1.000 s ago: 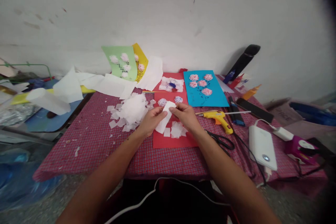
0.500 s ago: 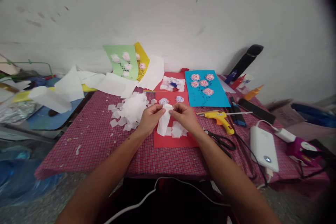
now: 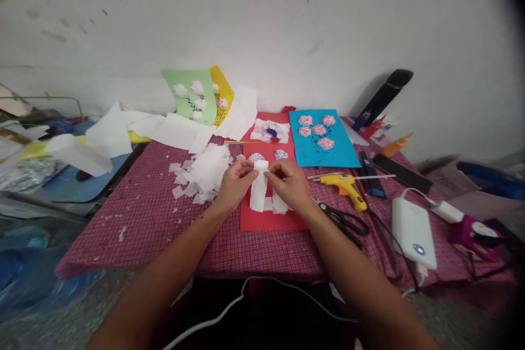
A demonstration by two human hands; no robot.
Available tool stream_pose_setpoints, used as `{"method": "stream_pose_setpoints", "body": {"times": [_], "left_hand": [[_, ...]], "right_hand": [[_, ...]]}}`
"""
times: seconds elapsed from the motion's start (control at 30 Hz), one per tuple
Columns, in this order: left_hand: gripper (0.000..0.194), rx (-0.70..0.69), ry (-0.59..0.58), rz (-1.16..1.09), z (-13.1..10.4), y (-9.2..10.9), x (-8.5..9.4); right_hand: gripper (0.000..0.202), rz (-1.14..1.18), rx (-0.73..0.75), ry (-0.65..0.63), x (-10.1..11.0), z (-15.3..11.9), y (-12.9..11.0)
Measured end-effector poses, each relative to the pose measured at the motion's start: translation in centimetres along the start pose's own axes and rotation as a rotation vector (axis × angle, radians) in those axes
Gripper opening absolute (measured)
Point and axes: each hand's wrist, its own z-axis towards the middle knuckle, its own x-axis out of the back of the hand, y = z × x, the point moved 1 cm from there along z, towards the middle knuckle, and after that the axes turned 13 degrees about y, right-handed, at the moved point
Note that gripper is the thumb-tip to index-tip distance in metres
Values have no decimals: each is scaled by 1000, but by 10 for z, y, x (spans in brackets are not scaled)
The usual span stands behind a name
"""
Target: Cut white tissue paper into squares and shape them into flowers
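Note:
A strip of white tissue paper hangs between my hands over the red sheet. My left hand pinches its upper left edge, and my right hand pinches the upper right edge. The strip's top end looks folded over. Behind my fingers, two speckled paper puffs sit on the red sheet. More white tissue pieces lie beneath my right hand, partly hidden by it. To the left of my hands is a heap of small tissue squares.
Right of my hands lie black-handled scissors, a yellow glue gun and a white power bank with cables. Behind are a blue flower card, a green flower card and a stained tissue. A paper roll lies left.
The tissue strip has straightened and now hangs more upright, its lower end shifted slightly right. Its top end is flatter. Both hands keep their pinch in nearly the same place.

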Motion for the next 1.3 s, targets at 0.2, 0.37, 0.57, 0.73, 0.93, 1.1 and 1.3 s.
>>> {"method": "stream_pose_setpoints", "body": {"times": [0.2,0.37,0.57,0.73,0.93,1.1,1.3], "left_hand": [[30,-32,-38,16,-2,2,-1],[29,-39,-45,0,-3,4,-1],[26,-1,-51,11,-3,3,-1],[24,8,-51,13,-5,4,0],[17,-101,-96,106,-6,7,2],[14,-184,-53,75,-4,11,3],[21,37,-54,-62,-4,9,1]], "right_hand": [[13,15,10,-26,-1,0,0],[14,12,-20,-22,-1,0,-1],[12,58,-81,-29,-4,-2,3],[31,239,-216,-62,-4,-4,4],[28,197,-46,-171,3,-1,-6],[11,177,-53,-151,5,1,-7],[20,308,-353,-165,2,3,-5]]}}
